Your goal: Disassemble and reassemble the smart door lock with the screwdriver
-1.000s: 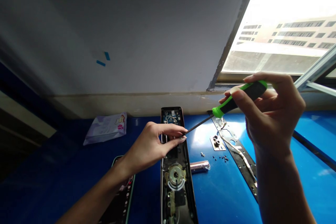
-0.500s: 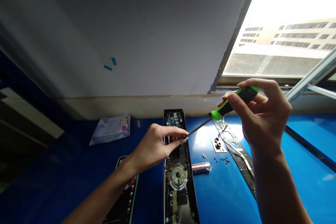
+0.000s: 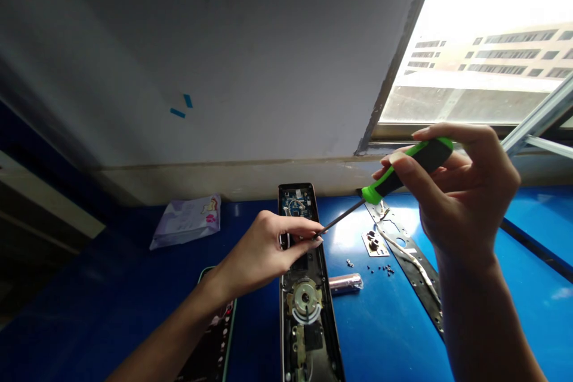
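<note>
My right hand [image 3: 465, 191] grips the green and black handle of a screwdriver [image 3: 403, 170], which slants down to the left. The thumb and forefinger of my left hand [image 3: 273, 245] pinch the tip end of its shaft; whether a screw is there too is hidden. Both hands meet above a long, narrow black lock housing [image 3: 327, 316], opened to show its inside. A blue circuit board [image 3: 298, 203] sits at its far end, and a round metal part [image 3: 305, 297] lies nearer. My left fingers cover part of the housing between them.
Right of the housing lie a shiny cylinder [image 3: 347, 284], several small screws [image 3: 387, 270], a small metal plate [image 3: 375, 243] and a long black plate [image 3: 421, 286] with a white cable. A phone [image 3: 210, 340] and a lilac packet [image 3: 188, 222] lie left. The wall [image 3: 250, 71] stands behind.
My right hand and the screwdriver handle have shifted slightly right and up. My left hand keeps its pinch at the tip. The view has turned a little.
</note>
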`<state>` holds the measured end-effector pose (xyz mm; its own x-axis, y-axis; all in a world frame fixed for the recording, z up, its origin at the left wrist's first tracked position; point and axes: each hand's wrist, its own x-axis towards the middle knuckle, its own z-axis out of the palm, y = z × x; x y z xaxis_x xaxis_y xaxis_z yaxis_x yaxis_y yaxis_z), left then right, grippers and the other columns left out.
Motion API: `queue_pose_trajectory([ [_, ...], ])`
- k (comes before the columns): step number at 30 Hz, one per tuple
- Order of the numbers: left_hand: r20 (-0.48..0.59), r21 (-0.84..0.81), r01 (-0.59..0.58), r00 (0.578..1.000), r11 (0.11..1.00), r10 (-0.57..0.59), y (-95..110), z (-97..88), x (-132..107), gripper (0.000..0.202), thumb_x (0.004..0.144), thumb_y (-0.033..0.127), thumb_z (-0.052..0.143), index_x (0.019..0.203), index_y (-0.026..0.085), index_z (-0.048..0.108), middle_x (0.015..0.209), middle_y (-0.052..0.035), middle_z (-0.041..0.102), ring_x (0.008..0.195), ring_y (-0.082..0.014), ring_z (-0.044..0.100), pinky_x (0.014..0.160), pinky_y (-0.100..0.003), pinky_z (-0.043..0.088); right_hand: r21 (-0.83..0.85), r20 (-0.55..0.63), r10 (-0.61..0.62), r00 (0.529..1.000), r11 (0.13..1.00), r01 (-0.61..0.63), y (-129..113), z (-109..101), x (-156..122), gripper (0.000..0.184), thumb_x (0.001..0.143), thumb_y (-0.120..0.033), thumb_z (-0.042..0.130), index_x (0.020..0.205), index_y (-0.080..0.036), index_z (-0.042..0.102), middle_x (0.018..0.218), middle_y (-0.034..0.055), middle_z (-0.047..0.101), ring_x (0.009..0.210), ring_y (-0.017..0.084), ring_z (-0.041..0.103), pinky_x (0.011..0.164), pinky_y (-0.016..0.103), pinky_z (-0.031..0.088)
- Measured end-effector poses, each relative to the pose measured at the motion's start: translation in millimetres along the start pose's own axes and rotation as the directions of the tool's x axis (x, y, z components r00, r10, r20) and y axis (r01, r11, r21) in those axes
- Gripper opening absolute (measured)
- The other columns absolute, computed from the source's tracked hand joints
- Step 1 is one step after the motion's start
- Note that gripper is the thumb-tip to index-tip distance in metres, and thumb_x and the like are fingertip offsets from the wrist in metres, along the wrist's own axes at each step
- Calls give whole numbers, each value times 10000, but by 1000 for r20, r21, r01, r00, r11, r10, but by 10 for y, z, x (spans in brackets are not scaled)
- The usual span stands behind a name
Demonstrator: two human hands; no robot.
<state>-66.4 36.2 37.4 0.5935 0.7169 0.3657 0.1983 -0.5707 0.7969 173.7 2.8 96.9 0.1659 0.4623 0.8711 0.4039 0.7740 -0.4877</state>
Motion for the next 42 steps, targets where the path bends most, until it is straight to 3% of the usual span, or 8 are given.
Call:
queue_pose_trajectory([
  [8, -43, 25, -8, 999, 1000, 9, 6, 52, -1, 185, 879, 140, 778, 1032, 215, 851, 954, -7, 862, 835, -195, 832, 780, -265, 671, -58, -36, -11, 999, 998, 9, -44, 31, -54, 329, 822, -261, 891, 1088, -316, 704, 844, -28, 754, 726, 224, 800, 552, 367, 685],
  [17, -154, 168, -51, 985, 985, 77, 19, 93, -9, 179, 875, 129, 765, 994, 229, 852, 943, 1, 862, 787, -192, 825, 720, -276, 657, -221, -165, -43, 985, 975, 6, -189, 194, -118, 239, 842, -297, 866, 1021, -311, 708, 806, -20, 687, 709, 201, 771, 456, 298, 609],
  [19, -167, 195, -40, 983, 980, 74, 7, 96, -13, 169, 881, 141, 759, 994, 228, 850, 943, 0, 862, 777, -197, 821, 715, -287, 658, -201, -116, 6, 993, 979, -29, -182, 204, -128, 294, 849, -291, 855, 1105, -318, 711, 869, -6, 740, 787, 230, 800, 524, 330, 671],
  [22, -215, 244, -5, 975, 970, 59, -21, 90, -16, 161, 886, 149, 752, 993, 225, 846, 951, 0, 861, 777, -198, 816, 733, -298, 665, -80, 71, 119, 990, 990, -114, -160, 193, -134, 586, 844, -236, 845, 1373, -330, 612, 983, 16, 795, 979, 285, 814, 701, 409, 736],
  [25, -254, 330, -15, 962, 944, 104, -51, 83, -16, 158, 896, 157, 755, 1012, 220, 841, 974, -3, 861, 798, -203, 814, 755, -316, 661, 4, 157, 128, 979, 991, -130, -164, 199, -137, 714, 852, -184, 822, 1478, -350, 522, 1036, 19, 791, 1033, 297, 808, 811, 459, 737],
  [30, -152, 363, -127, 969, 923, 193, -53, 48, -17, 233, 910, 145, 754, 1131, 192, 807, 1087, -35, 850, 942, -213, 813, 905, -351, 653, 10, 74, 44, 996, 999, -44, -187, 254, -166, 680, 813, -102, 838, 1385, -379, 595, 1240, 31, 724, 1031, 273, 804, 848, 444, 732],
  [35, 35, 369, -238, 969, 898, 243, -79, -135, 1, 375, 938, 193, 741, 1313, 212, 727, 1307, -67, 776, 1275, -237, 682, 1139, -417, 553, 2, 119, 10, 993, 1000, -10, -97, 252, -190, 719, 791, -87, 838, 1391, -405, 602, 1174, 16, 756, 1001, 280, 802, 859, 505, 726],
  [42, -8, 526, -65, 997, 848, 82, -251, -289, 33, 286, 1015, 272, 616, 1273, 223, 728, 1194, -87, 716, 1153, -255, 672, 1053, -449, 569, -29, 239, 10, 971, 1000, -3, 90, 315, -258, 712, 810, -69, 815, 1410, -380, 594, 1198, 2, 775, 989, 229, 800, 865, 423, 714],
])
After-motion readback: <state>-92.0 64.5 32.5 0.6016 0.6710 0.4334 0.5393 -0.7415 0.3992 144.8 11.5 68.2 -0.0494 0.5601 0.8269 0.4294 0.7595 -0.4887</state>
